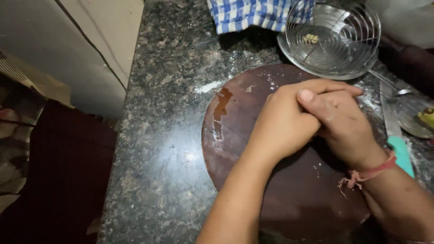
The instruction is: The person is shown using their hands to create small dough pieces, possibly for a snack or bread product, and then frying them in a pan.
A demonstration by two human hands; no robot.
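Both hands were clasped together over the round wooden rolling board point(253, 149), toward its far right edge. Left hand point(282, 122) lay on top, fingers curled narrow around the right hand point(341, 124), right thumb crossing over the left knuckles. Couldn't tell if anything was pressed between the palms, nothing showed. Right wrist had a red thread band point(368, 174) with frayed ends.

The board sat on the dark speckled granite countertop point(167, 149), nearer its right side, with a wet brown streak point(221, 110) by the board's left edge and flour dust point(209, 86) just past its far-left rim.

At the counter's far edge: a round wire rack point(332, 36) sitting on a steel plate, a small bit of dough on it, touching the board's far rim. A blue-and-white checked cloth point(246, 16) was just left of the rack. At the right edge of the counter, a knife with a teal handle point(398, 144) lay beside the right wrist, and a steel spoon point(407, 113) beyond it.
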